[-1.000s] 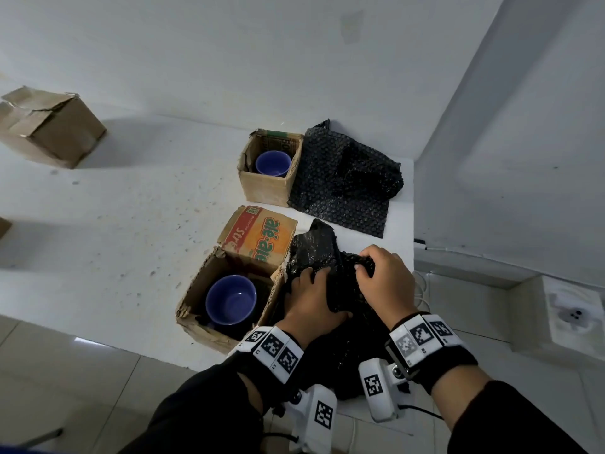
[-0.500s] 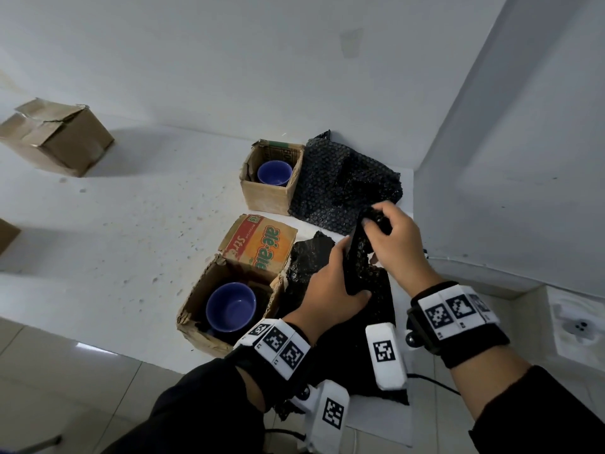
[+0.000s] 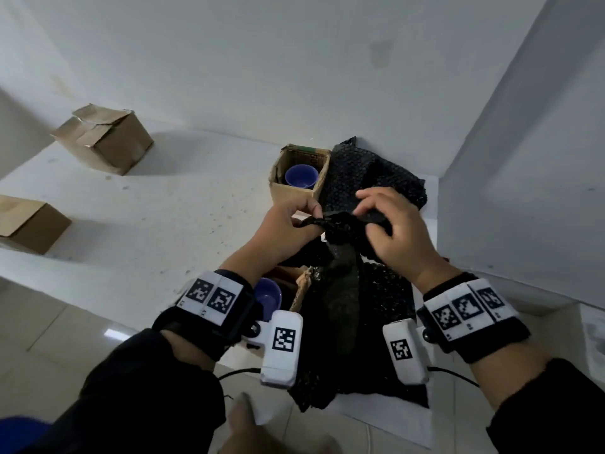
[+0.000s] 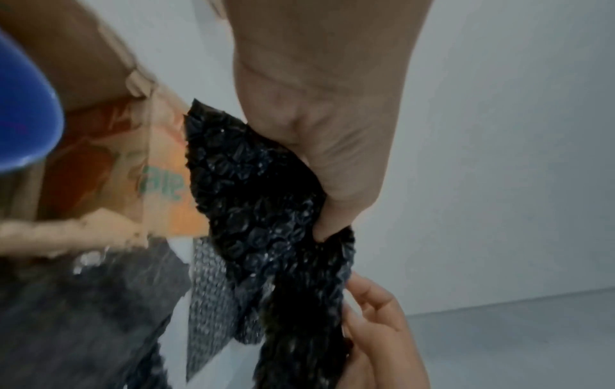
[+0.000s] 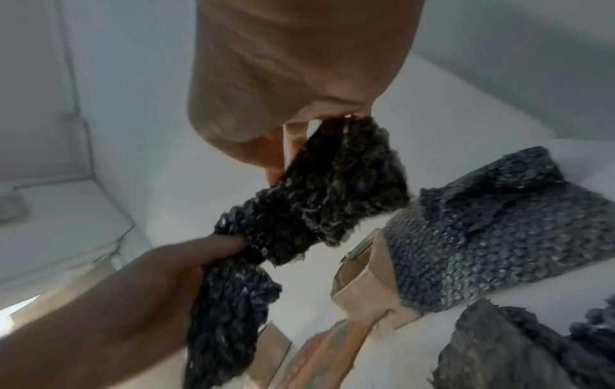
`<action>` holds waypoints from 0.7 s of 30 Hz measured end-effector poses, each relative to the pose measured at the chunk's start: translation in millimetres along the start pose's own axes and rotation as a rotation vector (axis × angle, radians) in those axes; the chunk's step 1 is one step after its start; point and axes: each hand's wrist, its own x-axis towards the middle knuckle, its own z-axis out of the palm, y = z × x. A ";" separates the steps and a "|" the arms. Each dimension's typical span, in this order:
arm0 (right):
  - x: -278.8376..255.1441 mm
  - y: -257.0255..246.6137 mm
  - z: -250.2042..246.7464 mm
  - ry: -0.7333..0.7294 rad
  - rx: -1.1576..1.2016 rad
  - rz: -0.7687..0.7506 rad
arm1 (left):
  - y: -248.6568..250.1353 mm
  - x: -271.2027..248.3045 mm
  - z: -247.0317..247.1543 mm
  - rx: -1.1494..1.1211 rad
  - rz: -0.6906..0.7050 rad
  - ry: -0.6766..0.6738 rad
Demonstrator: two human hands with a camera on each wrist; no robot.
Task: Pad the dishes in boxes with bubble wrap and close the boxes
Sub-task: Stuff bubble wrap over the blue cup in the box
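Note:
A strip of black bubble wrap (image 3: 340,231) hangs in the air between both hands. My left hand (image 3: 314,219) pinches its left end and my right hand (image 3: 365,213) pinches its right end. Its tail (image 3: 330,322) drapes down over more wrap on the table. The left wrist view shows the left hand (image 4: 332,147) gripping the bubble wrap (image 4: 259,200). In the right wrist view the bubble wrap (image 5: 332,189) runs from my right fingers to the left hand (image 5: 159,284). The near open box (image 3: 302,290) holds a blue bowl (image 3: 268,294), largely behind my left wrist. The far open box (image 3: 286,194) holds another blue bowl (image 3: 301,176).
A second black bubble wrap sheet (image 3: 373,172) lies beside the far box against the wall corner. Two brown cardboard boxes (image 3: 104,139) (image 3: 29,224) stand at the left of the white table (image 3: 163,204). The table's front edge and tiled floor (image 3: 65,339) are below.
Both hands rose from the pile beside the near box, lifting the wrap strip up and away; the left hand now pinches its end instead of pressing on the pile.

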 end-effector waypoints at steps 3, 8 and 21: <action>0.5 -19.3 23.5 -0.146 -0.030 -0.056 | 2.8 -4.6 -22.8 0.033 -0.033 -0.048; 2.1 -35.4 62.8 -0.198 -0.015 -0.048 | -11.3 -13.1 -52.0 0.141 -0.076 -0.120; -15.7 -48.9 130.1 -0.142 -0.400 0.107 | -90.2 -54.1 -86.1 0.289 -0.131 -0.004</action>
